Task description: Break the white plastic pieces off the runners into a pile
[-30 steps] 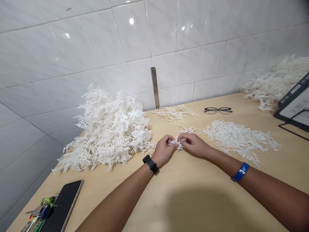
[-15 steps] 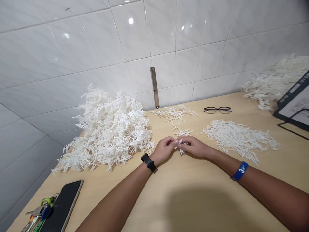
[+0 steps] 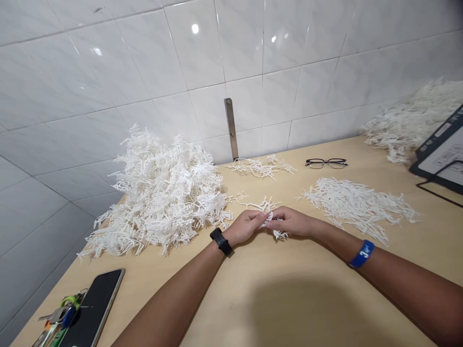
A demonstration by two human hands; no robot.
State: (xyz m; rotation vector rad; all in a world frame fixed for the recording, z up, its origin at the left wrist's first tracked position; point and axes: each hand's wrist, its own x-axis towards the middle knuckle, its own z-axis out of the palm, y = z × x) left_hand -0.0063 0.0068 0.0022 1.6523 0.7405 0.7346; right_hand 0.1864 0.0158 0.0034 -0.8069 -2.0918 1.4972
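My left hand (image 3: pixel 248 226) and my right hand (image 3: pixel 289 221) meet above the wooden table, fingertips nearly touching. Both pinch a white branched piece (image 3: pixel 266 205), whose thin branches stick out beyond the fingers and below my right hand. A tall heap of white branched pieces (image 3: pixel 170 188) rises to the left of my left hand. Flatter and looser, a pile of thin white pieces (image 3: pixel 354 202) lies to the right of my right hand. Some white stems (image 3: pixel 258 167) are scattered behind the hands. The fingers hide part of the held piece.
Black-framed glasses (image 3: pixel 326 163) lie near the tiled wall. A phone (image 3: pixel 96 306) and keys (image 3: pixel 58 315) are at the lower left. More white strands (image 3: pixel 415 120) and a dark-edged panel (image 3: pixel 443 149) stand at the right. A metal bracket (image 3: pixel 231 129) is against the wall.
The white branches between my hands have shifted, now spreading out to the left behind my left hand and showing more below my right hand. Both hands have stayed nearly in place.
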